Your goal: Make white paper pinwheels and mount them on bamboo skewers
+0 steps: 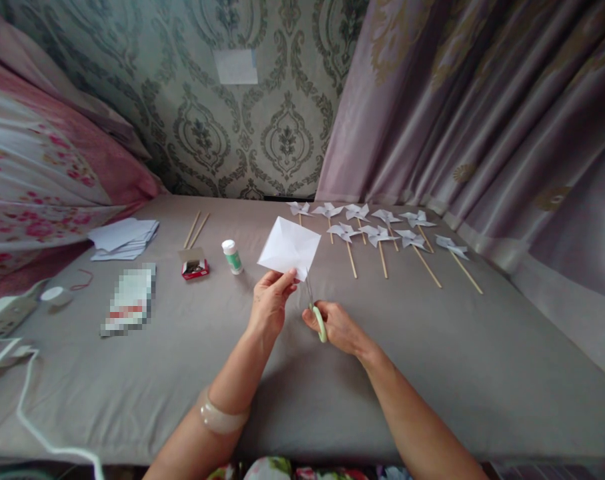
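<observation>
My left hand (273, 300) pinches the lower edge of a white paper square (289, 245), which is creased along its diagonals and held up above the grey-covered surface. Closed around the handles of light-green scissors (320, 324), my right hand (338, 325) is just to the right. The scissor blades point up and meet the paper near its bottom corner; whether they have cut into it I cannot tell. Behind the paper and to its right lie several white paper pinwheels (378, 235) on wooden sticks, in two rows.
Left of my hands stand a white-and-green glue bottle (232, 257) and a small red box (195, 268) with its lid up. Two wooden sticks (197, 230), a paper stack (122, 239), a blurred packet (129, 300) and a power strip (7, 313) with a white cable lie further left.
</observation>
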### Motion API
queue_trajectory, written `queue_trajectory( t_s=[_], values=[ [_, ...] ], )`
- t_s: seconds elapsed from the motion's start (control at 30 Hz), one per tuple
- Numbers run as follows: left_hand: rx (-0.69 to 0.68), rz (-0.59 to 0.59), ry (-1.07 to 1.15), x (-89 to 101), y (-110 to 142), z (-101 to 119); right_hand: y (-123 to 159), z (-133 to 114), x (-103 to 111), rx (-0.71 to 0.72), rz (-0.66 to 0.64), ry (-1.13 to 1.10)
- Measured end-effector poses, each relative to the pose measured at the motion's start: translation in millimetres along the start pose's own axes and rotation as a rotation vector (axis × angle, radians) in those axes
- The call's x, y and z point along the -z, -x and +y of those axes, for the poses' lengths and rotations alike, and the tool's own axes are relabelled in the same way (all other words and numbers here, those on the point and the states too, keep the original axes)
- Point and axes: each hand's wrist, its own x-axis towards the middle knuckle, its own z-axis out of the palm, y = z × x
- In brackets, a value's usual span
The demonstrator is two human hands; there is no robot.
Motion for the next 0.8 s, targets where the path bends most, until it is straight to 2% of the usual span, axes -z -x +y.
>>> queue_trajectory(
  t_s=[0.2, 0.5, 0.8],
  values=[
    [0.016, -0.004, -0.026, -0.4, 2.3, -3.0, -0.3, -0.1, 0.1, -0.029, 0.036, -0.024],
    [0.034, -0.012, -0.058, 0.2, 4.0, -2.7, -1.4, 3.0, 2.0, -0.041, -0.006, -0.029],
    [0.017, -0.001, -0.063, 0.3, 3.0, -3.1, -1.3, 1.7, 0.8, -0.074, 0.03, -0.044]
  ],
)
